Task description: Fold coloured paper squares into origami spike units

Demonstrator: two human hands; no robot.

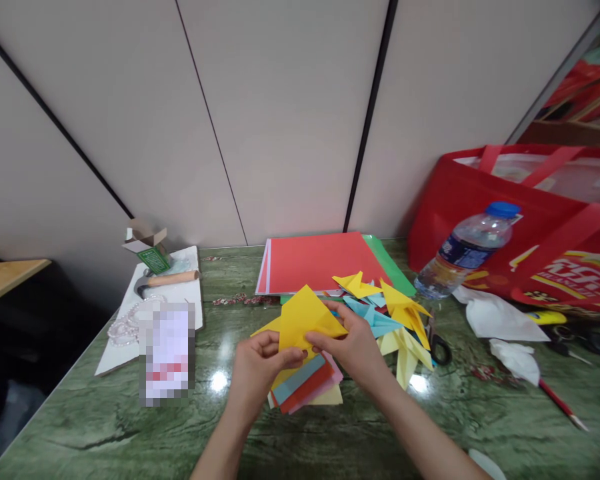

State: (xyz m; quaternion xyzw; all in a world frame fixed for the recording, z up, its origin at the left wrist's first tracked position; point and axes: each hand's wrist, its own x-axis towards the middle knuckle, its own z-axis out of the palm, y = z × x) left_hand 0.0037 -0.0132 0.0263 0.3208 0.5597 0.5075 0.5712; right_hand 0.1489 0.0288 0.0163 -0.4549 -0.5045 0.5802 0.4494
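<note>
Both hands hold a partly folded yellow paper (307,317) above the green marble table (130,420). My left hand (261,363) pinches its lower left edge with closed fingers. My right hand (353,343) grips its right side, fingers pressed on the fold. Under the hands lies a small stack of coloured square sheets (307,390). Just right of my right hand sit several folded paper shapes, yellow (405,310) and light blue (375,320).
A pile of large red and green sheets (320,260) lies behind. Black scissors (437,347), a tilted water bottle (467,250) and a red bag (545,220) are to the right, with crumpled tissue (500,317). At left: a white tray (115,353), hammer (165,280), small box (147,250).
</note>
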